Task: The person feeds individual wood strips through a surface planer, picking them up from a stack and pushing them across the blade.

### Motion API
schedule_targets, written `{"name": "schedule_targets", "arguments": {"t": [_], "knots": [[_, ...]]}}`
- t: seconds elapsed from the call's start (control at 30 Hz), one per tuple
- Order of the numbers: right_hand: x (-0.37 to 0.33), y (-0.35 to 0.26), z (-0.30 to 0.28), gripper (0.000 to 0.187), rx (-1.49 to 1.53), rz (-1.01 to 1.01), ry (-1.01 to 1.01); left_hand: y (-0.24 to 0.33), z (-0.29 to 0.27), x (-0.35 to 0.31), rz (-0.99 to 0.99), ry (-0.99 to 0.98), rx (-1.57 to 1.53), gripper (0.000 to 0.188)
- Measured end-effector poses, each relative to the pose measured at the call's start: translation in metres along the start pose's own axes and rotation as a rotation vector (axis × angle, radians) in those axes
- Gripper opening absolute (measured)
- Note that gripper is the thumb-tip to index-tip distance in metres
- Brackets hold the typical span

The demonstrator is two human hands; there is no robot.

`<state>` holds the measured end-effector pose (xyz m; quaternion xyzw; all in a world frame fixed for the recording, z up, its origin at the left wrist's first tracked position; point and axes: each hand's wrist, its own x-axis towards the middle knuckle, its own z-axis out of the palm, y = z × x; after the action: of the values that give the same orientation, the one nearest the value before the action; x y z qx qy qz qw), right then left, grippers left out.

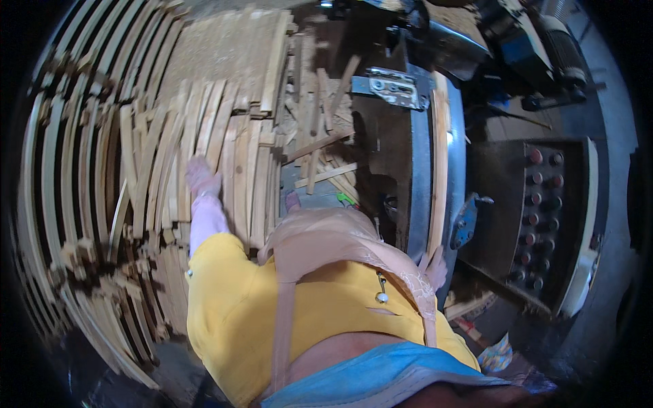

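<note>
I'm seeing a wooden strip running near-to-far along the steel machine bed at right, extending far from the nearer right hand touching its near end, left hand resting on stacked slats, both grips' closure unclear.

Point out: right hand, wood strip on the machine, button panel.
Right hand (435, 269): head view, middle of hand.
Wood strip (441, 163): head view, mid-length.
Button panel (544, 209): head view, face between buttons.

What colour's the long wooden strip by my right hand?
Long wooden strip: light tan, best in the head view.
</note>
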<state>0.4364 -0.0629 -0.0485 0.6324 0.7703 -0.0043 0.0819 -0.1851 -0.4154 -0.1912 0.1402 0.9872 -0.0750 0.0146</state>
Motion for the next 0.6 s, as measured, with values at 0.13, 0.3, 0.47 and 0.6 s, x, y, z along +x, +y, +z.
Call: {"name": "schedule_targets", "arguments": {"t": [0.13,0.3,0.47,0.6], "knots": [[-0.049,0.025,-0.013,0.069,-0.037,0.300,-0.240,0.017,-0.007,0.005,-0.011,-0.155,-0.143,0.068],[0.003,-0.044,-0.022,0.075,0.251,0.364,0.031,0.044,-0.050,0.022,-0.155,-0.182,-0.232,0.065],[0.079,-0.090,-0.027,0.083,0.607,0.192,0.148,0.058,-0.031,0.019,-0.090,-0.120,-0.635,0.076],[0.129,-0.097,-0.016,0.087,0.732,0.110,0.176,0.124,-0.084,0.010,0.062,0.053,-0.724,0.056]]}}
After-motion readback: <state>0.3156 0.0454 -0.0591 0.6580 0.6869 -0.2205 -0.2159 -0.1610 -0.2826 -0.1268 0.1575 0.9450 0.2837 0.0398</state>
